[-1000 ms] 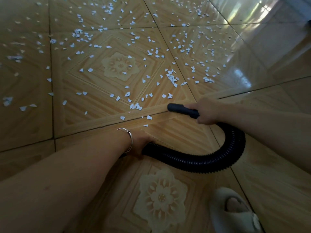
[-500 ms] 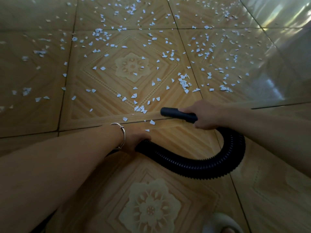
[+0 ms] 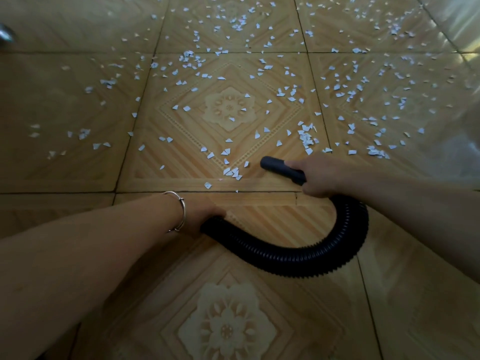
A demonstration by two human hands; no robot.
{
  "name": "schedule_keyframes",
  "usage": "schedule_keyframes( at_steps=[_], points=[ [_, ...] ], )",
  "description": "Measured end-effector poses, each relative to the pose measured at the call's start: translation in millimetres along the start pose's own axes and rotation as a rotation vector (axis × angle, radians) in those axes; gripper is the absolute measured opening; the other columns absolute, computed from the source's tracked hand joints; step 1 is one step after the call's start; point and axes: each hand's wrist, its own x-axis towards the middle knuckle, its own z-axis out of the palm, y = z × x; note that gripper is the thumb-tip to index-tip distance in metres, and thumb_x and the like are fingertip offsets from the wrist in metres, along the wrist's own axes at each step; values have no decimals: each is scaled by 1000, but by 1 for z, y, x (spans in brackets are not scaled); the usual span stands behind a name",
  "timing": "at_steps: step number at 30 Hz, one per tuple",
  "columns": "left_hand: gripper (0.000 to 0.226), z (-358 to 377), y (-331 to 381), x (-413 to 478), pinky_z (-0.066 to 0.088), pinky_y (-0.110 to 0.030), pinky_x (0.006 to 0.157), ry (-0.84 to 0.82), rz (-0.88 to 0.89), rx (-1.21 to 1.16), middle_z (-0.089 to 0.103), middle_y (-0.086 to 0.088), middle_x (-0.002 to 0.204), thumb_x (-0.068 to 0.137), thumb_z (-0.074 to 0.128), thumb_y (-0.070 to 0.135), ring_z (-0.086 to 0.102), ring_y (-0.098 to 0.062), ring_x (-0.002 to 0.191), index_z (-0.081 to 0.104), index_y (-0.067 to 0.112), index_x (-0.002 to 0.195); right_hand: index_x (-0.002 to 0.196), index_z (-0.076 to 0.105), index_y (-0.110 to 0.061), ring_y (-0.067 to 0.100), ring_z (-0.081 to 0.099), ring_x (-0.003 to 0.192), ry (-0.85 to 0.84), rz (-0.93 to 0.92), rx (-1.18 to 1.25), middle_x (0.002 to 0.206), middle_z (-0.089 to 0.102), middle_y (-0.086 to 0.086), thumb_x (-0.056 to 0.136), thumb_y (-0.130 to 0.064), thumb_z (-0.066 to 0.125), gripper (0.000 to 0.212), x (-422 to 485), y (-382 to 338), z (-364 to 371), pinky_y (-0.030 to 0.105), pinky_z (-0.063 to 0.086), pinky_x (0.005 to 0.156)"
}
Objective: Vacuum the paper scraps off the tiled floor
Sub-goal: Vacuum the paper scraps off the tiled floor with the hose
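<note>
Several small white paper scraps (image 3: 232, 172) lie scattered over the tan patterned floor tiles (image 3: 166, 175), thickest towards the far side. A black ribbed vacuum hose (image 3: 306, 258) curves in a U across the floor. My right hand (image 3: 319, 178) grips its smooth black nozzle (image 3: 275, 166), whose open end points left, a short way from a small cluster of scraps. My left hand (image 3: 201, 213), a thin silver bracelet at the wrist, holds the hose's other end low over the floor.
A shiny metal object (image 3: 5, 35) shows at the far left edge. Bright glare falls on the tiles at the upper right (image 3: 457, 24). Dark grout lines cross the floor.
The view has shifted so the floor pattern sits further right and lower. The scraps right in front of the nozzle are fewer. The slippered foot has left the frame.
</note>
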Motion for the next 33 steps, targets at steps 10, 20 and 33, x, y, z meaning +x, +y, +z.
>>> schedule_keyframes(
  at_steps=[10, 20, 33],
  points=[
    [31, -37, 0, -2, 38, -26, 75, -144, -53, 161, 57, -7, 110, 83, 60, 13, 54, -24, 103, 51, 15, 112, 141, 42, -27, 25, 54, 108, -45, -202, -24, 124, 50, 9, 92, -16, 51, 51, -2, -8, -9, 28, 43, 78],
    [26, -25, -23, -14, 41, -29, 79, -184, -33, 206, 58, -5, 109, 83, 59, 14, 55, -23, 101, 50, 16, 108, 140, 44, -24, 27, 54, 109, 0, -161, 60, 124, 49, 10, 89, -15, 54, 52, 7, -23, -5, 36, 48, 92],
    [41, -32, -88, -15, 42, -31, 83, -100, 6, 149, 56, -5, 113, 79, 64, 9, 54, -24, 104, 50, 14, 117, 134, 46, -27, 26, 56, 98, 39, -8, -14, 111, 53, 9, 87, -16, 54, 49, 56, -63, -41, 35, 51, 83]
  ],
)
